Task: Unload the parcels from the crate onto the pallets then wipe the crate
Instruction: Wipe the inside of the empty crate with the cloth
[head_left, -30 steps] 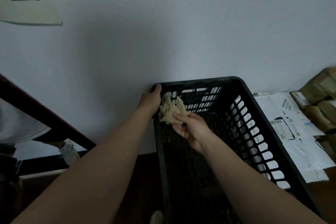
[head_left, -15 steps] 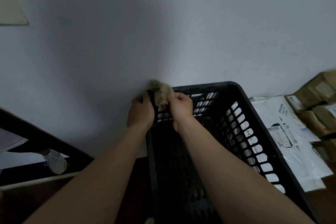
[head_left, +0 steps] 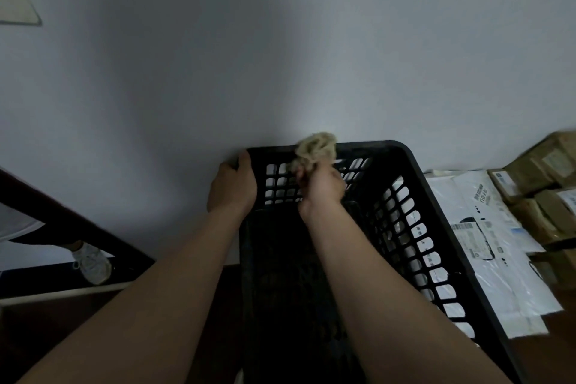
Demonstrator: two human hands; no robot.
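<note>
Crate (head_left: 367, 149) is black, lattice-walled, a crumpled beige rag (head_left: 316, 145) at its rim.

Both bare forearms are extended forward, side by side. The left grip (head_left: 232, 188) is curled over the far-left corner of the black slotted plastic crate (head_left: 374, 145). The right grip (head_left: 321, 187) is closed round a crumpled beige cloth (head_left: 316, 146), raised at the far rim.
</note>
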